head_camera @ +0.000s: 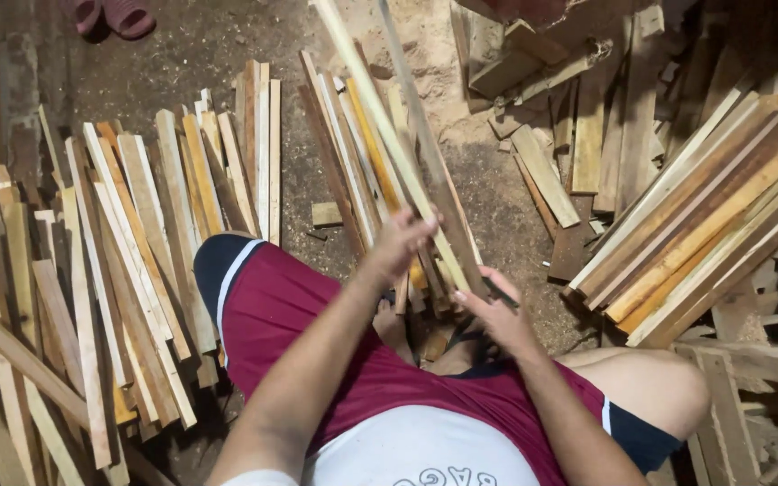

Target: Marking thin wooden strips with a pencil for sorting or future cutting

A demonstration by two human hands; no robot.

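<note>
Head cam, looking down: left hand (400, 241) is wrapped around a pale wood strip (380, 121), right hand (495, 315) grips a darker strip (425, 148). Both of the 2 strips stick up over the slat pile (362, 162) between the knees. Stacked planks (704, 225) sit to the right.

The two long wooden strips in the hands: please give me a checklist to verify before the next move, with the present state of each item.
1. Left hand grips the pale strip: ok, fingers are wrapped around it.
2. Right hand holds the darker strip: ok, at its lower end.
3. Upper ends of both strips visible: not ok, they run out of the top of the picture.
4. Strips kept apart: cannot tell, they cross or lie close near the hands.
5. Feet away from the strip ends: cannot tell, a foot lies just below the hands.
6. Pile of strips on the left lying steady: ok.
</note>
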